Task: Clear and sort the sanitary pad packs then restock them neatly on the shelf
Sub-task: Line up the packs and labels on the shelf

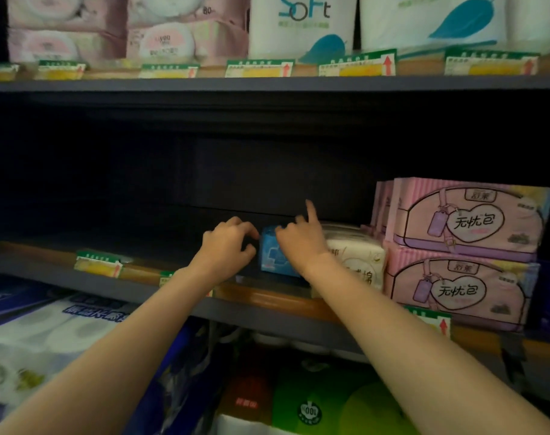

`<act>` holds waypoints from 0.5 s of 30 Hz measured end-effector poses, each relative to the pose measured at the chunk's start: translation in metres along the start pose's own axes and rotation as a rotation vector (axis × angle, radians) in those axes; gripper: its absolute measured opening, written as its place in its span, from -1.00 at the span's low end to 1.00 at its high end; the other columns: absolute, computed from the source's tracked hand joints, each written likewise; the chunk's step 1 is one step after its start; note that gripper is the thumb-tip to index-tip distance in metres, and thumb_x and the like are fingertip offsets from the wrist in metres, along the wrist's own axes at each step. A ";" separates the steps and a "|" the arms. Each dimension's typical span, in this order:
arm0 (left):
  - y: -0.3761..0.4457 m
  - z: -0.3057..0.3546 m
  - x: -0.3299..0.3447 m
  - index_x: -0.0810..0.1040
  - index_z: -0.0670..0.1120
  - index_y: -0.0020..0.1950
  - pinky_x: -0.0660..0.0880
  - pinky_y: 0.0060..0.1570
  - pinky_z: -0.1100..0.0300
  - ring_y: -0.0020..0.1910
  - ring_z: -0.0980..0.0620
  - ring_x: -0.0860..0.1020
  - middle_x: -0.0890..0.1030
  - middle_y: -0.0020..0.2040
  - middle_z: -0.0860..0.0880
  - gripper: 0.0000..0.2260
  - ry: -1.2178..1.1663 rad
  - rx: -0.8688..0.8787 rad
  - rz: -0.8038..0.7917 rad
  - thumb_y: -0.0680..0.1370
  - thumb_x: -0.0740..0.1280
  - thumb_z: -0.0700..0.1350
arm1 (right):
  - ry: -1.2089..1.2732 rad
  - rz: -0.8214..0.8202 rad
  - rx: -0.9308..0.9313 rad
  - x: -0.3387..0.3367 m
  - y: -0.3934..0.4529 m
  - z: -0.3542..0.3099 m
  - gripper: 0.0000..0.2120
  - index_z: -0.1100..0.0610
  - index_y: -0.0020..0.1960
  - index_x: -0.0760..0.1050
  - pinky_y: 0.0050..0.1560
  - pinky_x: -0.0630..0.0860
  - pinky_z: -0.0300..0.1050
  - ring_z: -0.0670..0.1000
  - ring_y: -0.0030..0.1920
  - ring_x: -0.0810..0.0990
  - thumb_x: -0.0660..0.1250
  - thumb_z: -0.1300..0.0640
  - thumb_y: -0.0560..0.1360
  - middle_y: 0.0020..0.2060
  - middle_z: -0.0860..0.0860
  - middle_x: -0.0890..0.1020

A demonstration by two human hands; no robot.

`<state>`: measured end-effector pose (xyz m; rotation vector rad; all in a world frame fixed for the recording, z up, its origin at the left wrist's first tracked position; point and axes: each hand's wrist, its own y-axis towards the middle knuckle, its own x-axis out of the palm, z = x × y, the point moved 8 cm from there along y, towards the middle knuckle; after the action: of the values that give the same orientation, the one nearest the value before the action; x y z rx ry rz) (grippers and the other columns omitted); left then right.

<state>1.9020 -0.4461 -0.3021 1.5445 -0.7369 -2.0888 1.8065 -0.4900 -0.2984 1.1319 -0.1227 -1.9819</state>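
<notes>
- Landmark: blue pad pack (275, 257), stood upright near the front of the middle shelf (267, 296). All places below are given rel. to it.
- Left hand (228, 246) is seen just left of the pack, fingers curled toward its left face. Whether they touch or hold it can't be told, since that side is in shadow.
- Right hand (300, 238) is set on the pack's top right edge, fingers curled over it so the pack is gripped. The index finger is stuck up and takes no part in the hold.
- Judged: the pack is bracketed from both sides so it can be squared up and pushed tight vs. its neighbour.
- White pack (358, 255) is seen immed. right of the blue one, partly hidden by the right wrist. It appears to touch or nearly touch.
- Pink packs (465, 243) are stacked two high further right. A few more are stood on edge behind the stack's left side.
- Left of the pack and behind it, only dark bare shelf is seen. Probably more restocking is left to do there.
- Price tags (98, 263) are clipped along the shelf lip, left and below.
- Tissue and roll packs (301, 25) are seen on the shelf above. Not part of the job.
</notes>
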 end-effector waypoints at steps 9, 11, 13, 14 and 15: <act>-0.029 -0.021 -0.006 0.54 -0.07 0.14 0.35 0.14 -0.01 0.13 -0.05 0.44 0.47 0.12 -0.04 -0.81 -0.097 -0.090 0.186 0.54 0.25 -0.18 | -0.207 -0.371 -0.181 0.037 -0.010 -0.012 -0.64 0.04 0.39 0.36 0.43 -0.23 0.26 0.06 0.35 0.41 0.02 0.14 0.64 0.39 -0.03 0.40; -0.044 -0.022 -0.017 0.55 -0.10 0.10 0.40 0.12 -0.01 0.07 -0.05 0.47 0.47 0.05 -0.03 -0.82 -0.164 -0.057 0.285 0.53 0.24 -0.21 | -0.099 -0.279 -0.148 0.018 -0.012 -0.015 -0.66 0.08 0.33 0.41 0.44 -0.18 0.25 0.09 0.31 0.44 0.05 0.21 0.61 0.30 0.01 0.49; -0.075 -0.019 -0.030 0.56 -0.14 0.02 0.41 0.03 0.09 -0.01 -0.06 0.49 0.48 -0.03 -0.07 -0.80 -0.211 0.000 0.403 0.48 0.20 -0.20 | 0.065 -0.070 -0.118 -0.011 -0.032 -0.020 -0.66 0.09 0.29 0.43 0.44 -0.10 0.23 0.13 0.26 0.46 0.10 0.24 0.56 0.23 0.06 0.52; -0.097 -0.016 -0.032 0.56 -0.17 -0.01 0.38 -0.01 0.16 -0.04 -0.05 0.48 0.49 -0.05 -0.09 -0.79 -0.218 0.024 0.441 0.46 0.18 -0.19 | 0.167 0.032 -0.111 -0.020 -0.050 -0.024 -0.65 0.11 0.29 0.43 0.45 -0.06 0.21 0.15 0.24 0.45 0.13 0.25 0.53 0.21 0.09 0.53; -0.121 -0.011 -0.030 0.55 -0.19 -0.03 0.35 -0.04 0.21 -0.06 -0.04 0.47 0.49 -0.06 -0.12 -0.79 -0.216 0.048 0.457 0.45 0.16 -0.19 | 0.266 0.148 -0.118 -0.028 -0.072 -0.028 -0.64 0.13 0.27 0.44 0.43 0.01 0.18 0.18 0.21 0.47 0.15 0.26 0.49 0.17 0.12 0.54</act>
<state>1.9172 -0.3367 -0.3611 1.0518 -1.1065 -1.9108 1.7908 -0.4151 -0.3289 1.2601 0.0487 -1.6710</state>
